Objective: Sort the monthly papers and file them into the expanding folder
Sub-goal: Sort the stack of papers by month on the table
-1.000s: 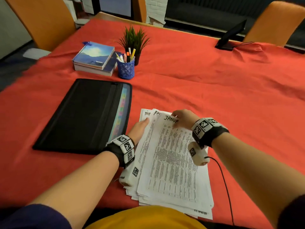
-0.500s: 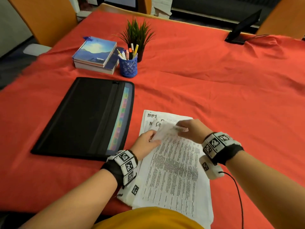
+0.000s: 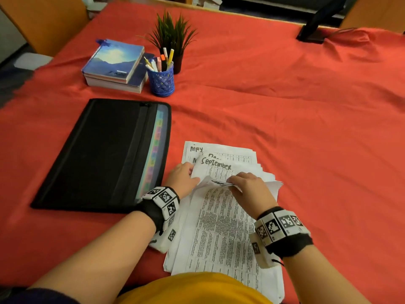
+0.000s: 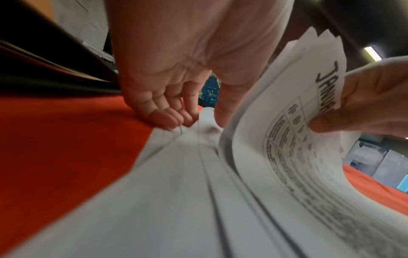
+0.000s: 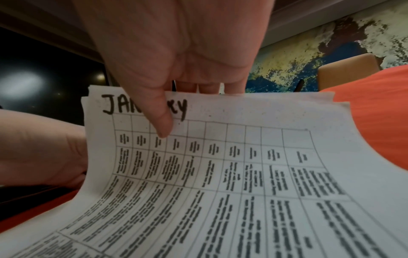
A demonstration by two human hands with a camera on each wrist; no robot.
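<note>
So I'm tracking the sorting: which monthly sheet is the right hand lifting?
The January sheet: the right hand pinches its top edge and curls it up and back, while the September sheet and May sheet lie flat.

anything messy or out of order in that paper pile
Yes. The paper pile is fanned unevenly, not squared, and the months are mixed: the right hand curls back the January sheet, exposing September, with May sticking out behind it. The expanding folder lies closed.
</note>
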